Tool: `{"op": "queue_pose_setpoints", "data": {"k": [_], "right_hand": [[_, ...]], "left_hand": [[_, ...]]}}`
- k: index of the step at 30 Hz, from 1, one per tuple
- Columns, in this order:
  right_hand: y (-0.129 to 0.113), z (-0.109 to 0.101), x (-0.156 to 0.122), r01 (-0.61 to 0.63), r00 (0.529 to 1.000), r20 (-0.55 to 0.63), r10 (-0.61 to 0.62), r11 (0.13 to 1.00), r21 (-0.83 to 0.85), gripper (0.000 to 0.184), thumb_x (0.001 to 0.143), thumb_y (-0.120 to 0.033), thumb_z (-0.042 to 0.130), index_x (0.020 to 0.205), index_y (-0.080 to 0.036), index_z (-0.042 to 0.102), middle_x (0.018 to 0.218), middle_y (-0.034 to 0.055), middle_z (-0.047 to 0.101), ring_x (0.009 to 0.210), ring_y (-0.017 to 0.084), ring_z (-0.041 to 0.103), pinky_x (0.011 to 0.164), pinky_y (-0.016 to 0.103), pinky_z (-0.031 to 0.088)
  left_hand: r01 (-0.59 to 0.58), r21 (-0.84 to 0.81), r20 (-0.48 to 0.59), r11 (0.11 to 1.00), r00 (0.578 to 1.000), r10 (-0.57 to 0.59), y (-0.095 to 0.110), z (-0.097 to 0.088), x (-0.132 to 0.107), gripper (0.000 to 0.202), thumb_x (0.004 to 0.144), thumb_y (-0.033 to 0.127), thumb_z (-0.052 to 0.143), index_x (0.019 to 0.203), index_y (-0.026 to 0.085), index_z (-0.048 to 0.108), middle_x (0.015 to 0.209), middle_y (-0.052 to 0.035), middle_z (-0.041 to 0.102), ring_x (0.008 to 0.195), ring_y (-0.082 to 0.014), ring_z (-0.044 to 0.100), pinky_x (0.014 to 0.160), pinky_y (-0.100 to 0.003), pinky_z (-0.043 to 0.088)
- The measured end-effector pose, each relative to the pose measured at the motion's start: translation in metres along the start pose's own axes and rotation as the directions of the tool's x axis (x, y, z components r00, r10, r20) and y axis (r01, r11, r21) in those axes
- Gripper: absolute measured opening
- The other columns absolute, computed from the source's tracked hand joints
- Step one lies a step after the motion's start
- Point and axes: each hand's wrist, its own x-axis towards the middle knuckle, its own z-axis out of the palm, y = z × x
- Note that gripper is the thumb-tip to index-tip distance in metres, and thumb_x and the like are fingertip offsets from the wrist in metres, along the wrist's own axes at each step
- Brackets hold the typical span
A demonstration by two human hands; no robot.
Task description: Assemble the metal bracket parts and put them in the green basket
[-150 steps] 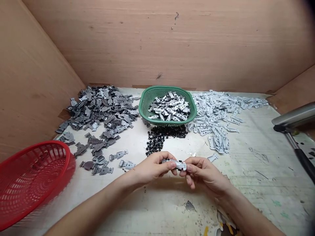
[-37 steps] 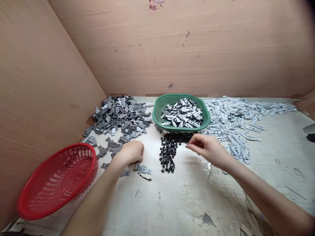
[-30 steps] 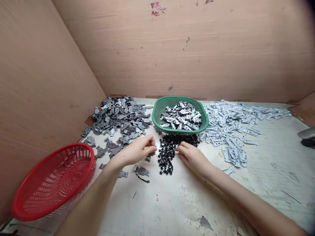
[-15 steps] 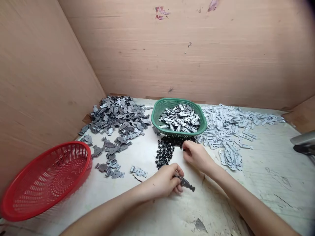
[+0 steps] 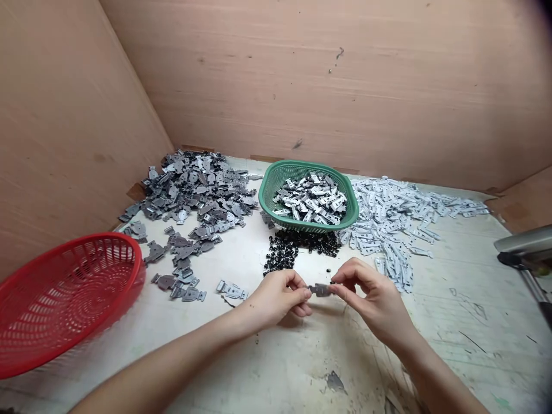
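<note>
My left hand (image 5: 278, 296) and my right hand (image 5: 373, 299) meet above the table's middle, both pinching a small dark grey metal plate (image 5: 319, 289) held level between the fingertips. My right fingers may also hold a tiny black piece; it is too small to tell. Just beyond the hands lies a heap of small black beads (image 5: 293, 250). Behind it stands a green basket (image 5: 269, 183) holding several assembled grey-and-white parts.
A pile of dark grey plates (image 5: 194, 192) spreads at the back left, a pile of light grey strips (image 5: 397, 215) at the back right. A tilted red basket (image 5: 64, 293) rests at the left. A metal tool (image 5: 524, 250) juts in at right. Plywood walls enclose the table.
My left hand lifted the dark plate off the table. My right hand left the black beads and came to pinch the plate's other end.
</note>
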Motion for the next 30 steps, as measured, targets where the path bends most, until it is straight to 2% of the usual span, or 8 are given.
{"op": "queue_pose_setpoints", "data": {"k": [3,8,17,21,24,26,28,30], "right_hand": [[-0.005,0.009,-0.007,0.085,0.996,0.001,-0.085,0.996,-0.022,0.007,0.085,-0.026,0.058,0.08,-0.022,0.059,0.075,0.0038,0.054,0.069,0.018,0.051,0.059,0.031,0.041],[0.0,0.023,-0.007,0.311,0.95,0.045,-0.309,0.918,-0.248,0.013,0.088,-0.017,0.05,0.086,-0.02,0.062,0.073,0.005,0.05,0.075,0.02,0.044,0.063,0.034,0.038],[0.001,0.026,-0.004,0.322,0.941,0.019,-0.338,0.878,-0.353,0.012,0.087,-0.017,0.052,0.083,-0.019,0.063,0.072,0.0043,0.049,0.073,0.019,0.041,0.063,0.034,0.035],[0.0,0.031,-0.012,0.401,0.898,-0.049,-0.437,0.86,-0.316,0.007,0.084,-0.016,0.056,0.083,-0.018,0.062,0.067,0.0036,0.05,0.069,0.018,0.045,0.059,0.032,0.037],[-0.006,0.054,-0.018,0.589,0.805,0.146,-0.576,0.744,-0.315,0.01,0.085,-0.016,0.052,0.083,-0.015,0.062,0.072,0.0067,0.058,0.077,0.021,0.052,0.065,0.036,0.042],[-0.011,0.073,-0.016,0.695,0.718,0.383,-0.581,0.634,-0.341,0.03,0.089,-0.031,0.048,0.107,-0.011,0.06,0.104,0.0141,0.062,0.108,0.028,0.049,0.088,0.043,0.041],[-0.013,0.088,-0.006,0.736,0.662,0.543,-0.517,0.585,-0.34,0.054,0.091,-0.047,0.04,0.131,-0.012,0.045,0.136,0.0139,0.044,0.131,0.03,0.028,0.106,0.046,0.025],[-0.009,0.094,0.008,0.731,0.65,0.606,-0.458,0.594,-0.336,0.065,0.09,-0.057,0.033,0.141,-0.017,0.031,0.148,0.0106,0.028,0.138,0.029,0.014,0.112,0.047,0.011]], "left_hand": [[0.013,0.027,0.028,1.0,1.0,-0.014,-0.001,-0.001,0.0,0.031,0.073,0.043,0.062,0.081,0.015,0.053,0.064,-0.0045,0.067,0.056,-0.0141,0.062,0.061,-0.029,0.049],[0.025,0.07,0.025,0.997,0.999,-0.027,0.005,0.001,-0.001,0.023,0.08,0.038,0.053,0.074,0.016,0.05,0.056,-0.0014,0.062,0.051,-0.0117,0.058,0.055,-0.024,0.046],[0.033,0.157,0.0,0.987,0.999,-0.034,0.014,0.001,-0.005,0.015,0.08,0.029,0.049,0.071,0.016,0.05,0.047,0.0028,0.055,0.046,-0.0097,0.054,0.047,-0.019,0.04],[0.031,0.102,-0.046,0.994,0.999,-0.027,0.018,-0.004,-0.003,0.019,0.08,0.031,0.05,0.067,0.016,0.048,0.047,0.0022,0.055,0.044,-0.0091,0.052,0.047,-0.02,0.041],[-0.021,0.061,-0.12,0.998,0.992,0.028,0.028,-0.017,-0.004,0.021,0.079,0.032,0.051,0.067,0.016,0.048,0.049,0.0013,0.056,0.044,-0.0087,0.051,0.047,-0.02,0.04],[-0.075,0.049,-0.175,0.996,0.981,0.083,0.036,-0.027,-0.007,0.021,0.079,0.033,0.052,0.068,0.015,0.05,0.051,0.0008,0.057,0.045,-0.0081,0.051,0.048,-0.019,0.04],[-0.118,0.049,-0.232,0.992,0.964,0.126,0.043,-0.034,-0.01,0.021,0.079,0.033,0.052,0.068,0.015,0.051,0.051,0.0009,0.056,0.046,-0.0075,0.05,0.049,-0.018,0.039],[-0.132,0.05,-0.271,0.99,0.952,0.141,0.048,-0.037,-0.012,0.021,0.079,0.033,0.053,0.068,0.015,0.05,0.051,0.0011,0.056,0.046,-0.0072,0.05,0.049,-0.018,0.039]]}}
